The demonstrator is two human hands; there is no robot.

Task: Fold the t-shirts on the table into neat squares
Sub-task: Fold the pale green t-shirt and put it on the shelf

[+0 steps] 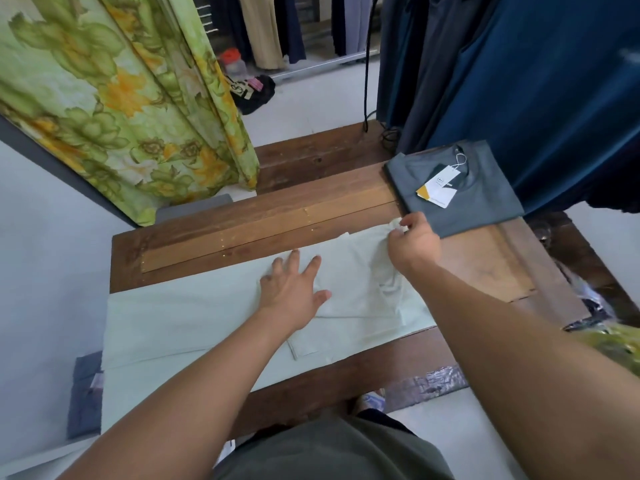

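Note:
A pale mint t-shirt [194,320] lies spread lengthwise across the wooden table [277,216], its left end hanging over the table's left edge. My left hand [294,289] presses flat on the shirt's middle, fingers apart. My right hand [414,244] pinches the shirt's far right corner, lifting it slightly off the wood. A grey t-shirt [478,202], folded into a square with a white and yellow tag [438,187] on top, rests at the table's far right corner, just beyond my right hand.
A green floral curtain [121,98] hangs at the left behind the table. Dark blue garments [519,81] hang at the right, brushing the folded grey shirt. A grey-blue cloth [85,396] lies low at the left beside the table. Plastic wrapping [426,382] sits near the front edge.

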